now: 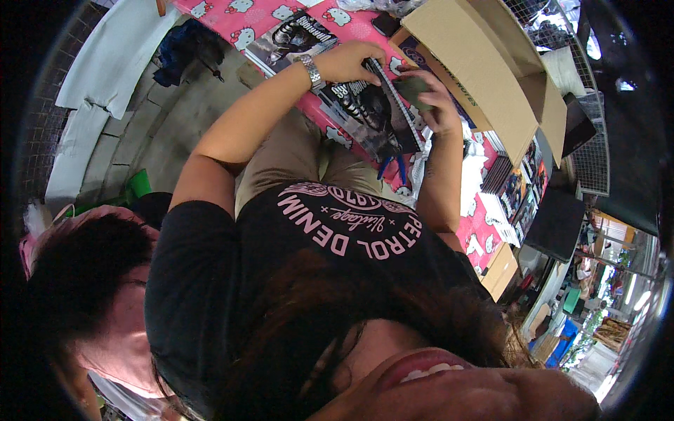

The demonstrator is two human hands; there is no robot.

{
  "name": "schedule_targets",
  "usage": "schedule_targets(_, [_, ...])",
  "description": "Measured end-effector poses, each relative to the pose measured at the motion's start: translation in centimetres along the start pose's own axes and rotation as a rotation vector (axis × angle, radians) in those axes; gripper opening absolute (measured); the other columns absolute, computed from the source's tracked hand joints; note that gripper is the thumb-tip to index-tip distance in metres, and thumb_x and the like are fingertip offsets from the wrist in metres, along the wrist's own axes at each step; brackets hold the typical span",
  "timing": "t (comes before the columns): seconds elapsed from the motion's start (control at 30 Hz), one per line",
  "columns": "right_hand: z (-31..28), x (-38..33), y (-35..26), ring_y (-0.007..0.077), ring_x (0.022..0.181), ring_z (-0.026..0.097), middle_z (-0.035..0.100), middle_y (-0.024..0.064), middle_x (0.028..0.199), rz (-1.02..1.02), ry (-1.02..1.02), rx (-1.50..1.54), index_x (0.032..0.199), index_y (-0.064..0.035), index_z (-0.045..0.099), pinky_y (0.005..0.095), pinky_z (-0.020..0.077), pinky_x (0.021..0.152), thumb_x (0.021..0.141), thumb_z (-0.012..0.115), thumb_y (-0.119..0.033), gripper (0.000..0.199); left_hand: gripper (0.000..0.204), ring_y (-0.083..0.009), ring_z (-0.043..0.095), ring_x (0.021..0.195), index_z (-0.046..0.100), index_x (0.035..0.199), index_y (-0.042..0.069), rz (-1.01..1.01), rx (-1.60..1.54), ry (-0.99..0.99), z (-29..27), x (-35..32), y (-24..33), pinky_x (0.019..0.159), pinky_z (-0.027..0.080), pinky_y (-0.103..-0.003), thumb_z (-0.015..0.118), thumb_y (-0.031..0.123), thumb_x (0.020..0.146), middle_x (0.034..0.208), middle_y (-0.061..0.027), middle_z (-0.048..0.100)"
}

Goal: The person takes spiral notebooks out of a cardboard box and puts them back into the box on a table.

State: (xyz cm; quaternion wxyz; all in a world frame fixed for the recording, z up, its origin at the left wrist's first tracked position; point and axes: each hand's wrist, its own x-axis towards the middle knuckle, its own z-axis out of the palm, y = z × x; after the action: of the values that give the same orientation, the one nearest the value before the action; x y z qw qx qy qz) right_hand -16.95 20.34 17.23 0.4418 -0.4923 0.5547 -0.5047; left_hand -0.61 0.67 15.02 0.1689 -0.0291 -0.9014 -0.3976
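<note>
A dark-covered spiral-bound notebook (360, 112) with a picture printed on its front lies on the pink table in front of me. Its coil binding runs along the right edge. My left hand (349, 62), with a metal watch at the wrist, grips the notebook's far corner near the coil, fingers bent. On the other side of the binding, my right hand (438, 105) has its fingers curled around a dark green pad-like piece (413, 91), close to the coil; its exact kind is unclear. Blue-handled pliers (392, 167) rest at the notebook's near edge.
Another picture-covered book stack (291, 43) lies to the far left. An open cardboard box (484, 59) stands right of my hands. Several stacked notebooks (516, 193) sit farther right on the patterned pink tablecloth (469, 242). Another person (105, 281) is close at my left.
</note>
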Motion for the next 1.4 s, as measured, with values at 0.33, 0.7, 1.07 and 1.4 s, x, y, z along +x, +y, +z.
schedule_targets(0.33, [-10.5,-14.4,12.3,0.0416,0.115,0.051,0.059,0.0188,0.119,0.674,1.017,-0.946,0.115,-0.0153,0.068,0.047,0.0425,0.096,0.066,0.077,-0.045,0.058,0.028,-0.0165,0.066,0.067,0.067,0.099,0.002,-0.232,-0.295,0.13,1.0,-0.4,-0.2,0.061,0.051,-0.029,0.075,0.019,0.079,0.074,-0.0081,0.067])
schedule_targets(0.7, [10.7,-14.6,18.9,0.0409,0.113,0.049,0.052,0.0217,0.127,0.334,0.775,-1.391,0.131,-0.0032,0.049,0.0513,0.0372,0.096,0.074,0.072,-0.03,0.067,0.032,-0.0102,0.065,0.06,0.064,0.107,-0.005,-0.292,-0.347,0.428,4.2,-2.9,0.8,0.054,0.05,-0.024,0.071,0.018,0.086,0.077,-0.0082,0.068])
schedule_targets(1.07, [10.4,-10.3,5.8,0.0241,0.109,0.056,0.056,0.0148,0.121,-0.19,0.862,-0.444,0.128,-0.001,0.054,0.034,0.044,0.095,0.073,0.071,-0.005,0.058,0.029,-0.0087,0.062,0.056,0.067,0.105,0.0,-0.206,-0.145,0.473,4.8,-3.4,-0.4,0.051,0.047,-0.024,0.071,0.02,0.085,0.067,-0.0057,0.064])
schedule_targets(1.4, [11.8,-3.2,0.8,0.0335,0.102,0.055,0.059,0.0157,0.113,-0.24,0.593,-0.944,0.123,-0.0033,0.059,0.0414,0.045,0.09,0.067,0.074,-0.016,0.059,0.023,-0.0168,0.062,0.06,0.07,0.101,0.004,-0.214,-0.145,0.545,4.7,-3.5,1.2,0.056,0.048,-0.03,0.064,0.008,0.079,0.075,-0.0136,0.067])
